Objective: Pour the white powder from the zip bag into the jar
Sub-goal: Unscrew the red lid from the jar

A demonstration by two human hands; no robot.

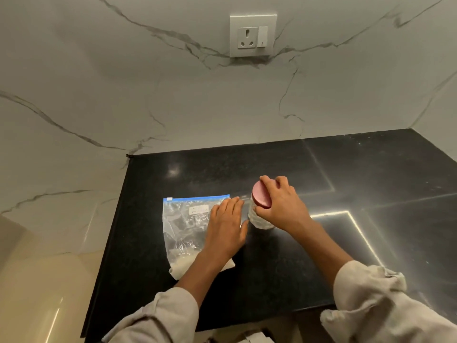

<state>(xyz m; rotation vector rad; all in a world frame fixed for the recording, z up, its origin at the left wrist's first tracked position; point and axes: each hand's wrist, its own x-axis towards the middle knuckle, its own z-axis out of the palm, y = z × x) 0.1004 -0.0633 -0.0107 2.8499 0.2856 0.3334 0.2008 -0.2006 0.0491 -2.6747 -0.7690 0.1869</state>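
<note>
Two hands work mid-table [371, 174]: left hand [226, 229] flat on bag [184, 226], right hand [282, 201] gripping jar [257, 219] lid [261, 198]; wall [148, 95] behind, open surface right.

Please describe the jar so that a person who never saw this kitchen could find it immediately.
On the black countertop, right of the flat zip bag, stands the jar. The right hand grips its lid. It is the only upright thing there, and its lid is pink.
</note>
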